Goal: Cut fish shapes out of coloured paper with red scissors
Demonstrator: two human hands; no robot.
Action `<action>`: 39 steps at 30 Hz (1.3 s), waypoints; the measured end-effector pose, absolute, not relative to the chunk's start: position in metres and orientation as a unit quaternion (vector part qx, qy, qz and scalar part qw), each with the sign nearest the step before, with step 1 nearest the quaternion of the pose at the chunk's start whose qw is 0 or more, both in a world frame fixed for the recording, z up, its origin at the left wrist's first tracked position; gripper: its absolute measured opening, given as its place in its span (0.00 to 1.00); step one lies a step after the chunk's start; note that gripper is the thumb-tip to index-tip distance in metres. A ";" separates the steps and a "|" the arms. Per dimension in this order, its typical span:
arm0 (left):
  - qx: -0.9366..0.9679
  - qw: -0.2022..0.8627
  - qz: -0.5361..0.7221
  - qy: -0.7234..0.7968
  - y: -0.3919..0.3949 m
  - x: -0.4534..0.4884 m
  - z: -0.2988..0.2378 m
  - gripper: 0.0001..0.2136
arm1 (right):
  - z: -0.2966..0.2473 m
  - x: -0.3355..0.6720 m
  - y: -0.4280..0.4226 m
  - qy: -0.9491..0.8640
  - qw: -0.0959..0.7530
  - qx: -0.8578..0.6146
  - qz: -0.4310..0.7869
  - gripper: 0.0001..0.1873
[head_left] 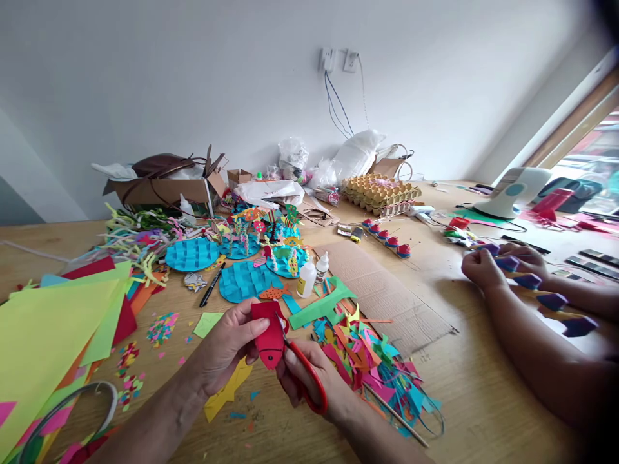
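Observation:
My left hand (232,338) pinches a piece of red paper (267,330) with a fish drawn on it; its head end with a dark eye points down toward me. My right hand (309,374) grips red-handled scissors (316,386), whose blades lie at the right edge of the paper. Just beyond sit an orange paper fish (275,292) and a round blue pleated paper disc (249,281). A yellow paper cutout (228,390) lies beneath my left wrist. Two glue bottles (306,281) stand past my hands.
Paper scraps (367,361) pile up to the right, beside a cardboard sheet (387,290). Coloured paper sheets (62,328) spread on the left near a black marker (211,285). Another person's hands (486,267) hold a purple and yellow egg-carton strip (527,280). Egg trays (382,192) stand behind.

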State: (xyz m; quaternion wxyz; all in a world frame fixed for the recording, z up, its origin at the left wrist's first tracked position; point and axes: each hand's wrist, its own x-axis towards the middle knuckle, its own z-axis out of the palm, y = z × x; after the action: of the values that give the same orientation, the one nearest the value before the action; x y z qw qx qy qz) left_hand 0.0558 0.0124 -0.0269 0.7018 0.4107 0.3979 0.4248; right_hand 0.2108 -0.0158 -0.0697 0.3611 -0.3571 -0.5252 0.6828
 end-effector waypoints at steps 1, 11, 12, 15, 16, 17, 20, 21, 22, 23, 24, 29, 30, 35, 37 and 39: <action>0.410 0.701 0.425 0.399 0.011 0.056 -0.027 0.09 | -0.069 0.211 -0.016 -0.523 0.363 -0.357 0.684 0.29; 0.418 0.707 0.403 0.404 0.006 0.059 -0.026 0.10 | -0.062 0.210 -0.017 -0.548 0.352 -0.360 0.668 0.30; 0.423 0.705 0.401 0.404 0.006 0.059 -0.026 0.10 | -0.062 0.209 -0.017 -0.549 0.352 -0.360 0.666 0.30; 0.426 0.692 0.414 0.411 0.005 0.059 -0.026 0.08 | -0.062 0.208 -0.018 -0.547 0.351 -0.364 0.667 0.29; 0.426 0.685 0.421 0.415 0.005 0.060 -0.027 0.08 | -0.063 0.208 -0.019 -0.545 0.350 -0.365 0.669 0.29; 0.428 0.678 0.426 0.420 0.005 0.060 -0.027 0.08 | -0.063 0.207 -0.019 -0.542 0.349 -0.366 0.671 0.29; 0.431 0.663 0.428 0.438 0.004 0.062 -0.027 0.09 | -0.065 0.207 -0.018 -0.530 0.351 -0.365 0.680 0.32; 0.428 0.661 0.428 0.444 0.004 0.062 -0.028 0.09 | -0.066 0.207 -0.018 -0.526 0.354 -0.361 0.683 0.33; 0.425 0.660 0.427 0.449 0.004 0.062 -0.028 0.08 | -0.067 0.206 -0.018 -0.523 0.358 -0.357 0.687 0.34; 0.422 0.661 0.427 0.451 0.004 0.062 -0.028 0.08 | -0.068 0.206 -0.018 -0.519 0.362 -0.353 0.689 0.34; 0.422 0.662 0.427 0.449 0.004 0.062 -0.028 0.08 | -0.069 0.206 -0.017 -0.517 0.364 -0.350 0.692 0.35; 0.441 0.668 0.415 0.432 0.005 0.062 -0.028 0.09 | -0.069 0.206 -0.018 -0.517 0.362 -0.350 0.692 0.35; 0.444 0.666 0.414 0.433 0.005 0.062 -0.028 0.09 | -0.068 0.206 -0.018 -0.520 0.360 -0.353 0.690 0.35; 0.460 0.654 0.415 0.435 0.005 0.061 -0.029 0.09 | -0.064 0.207 -0.020 -0.528 0.351 -0.380 0.673 0.34; 0.459 0.643 0.423 0.442 0.005 0.061 -0.030 0.09 | -0.064 0.207 -0.020 -0.526 0.348 -0.384 0.674 0.33; 0.460 0.633 0.433 0.447 0.005 0.062 -0.030 0.09 | -0.065 0.206 -0.020 -0.524 0.346 -0.380 0.679 0.32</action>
State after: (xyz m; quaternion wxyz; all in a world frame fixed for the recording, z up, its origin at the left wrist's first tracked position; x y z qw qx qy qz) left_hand 0.0616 0.0048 -0.0304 0.6333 0.4598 0.4472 0.4330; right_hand 0.2065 -0.0196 -0.0645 0.3461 -0.3805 -0.5244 0.6786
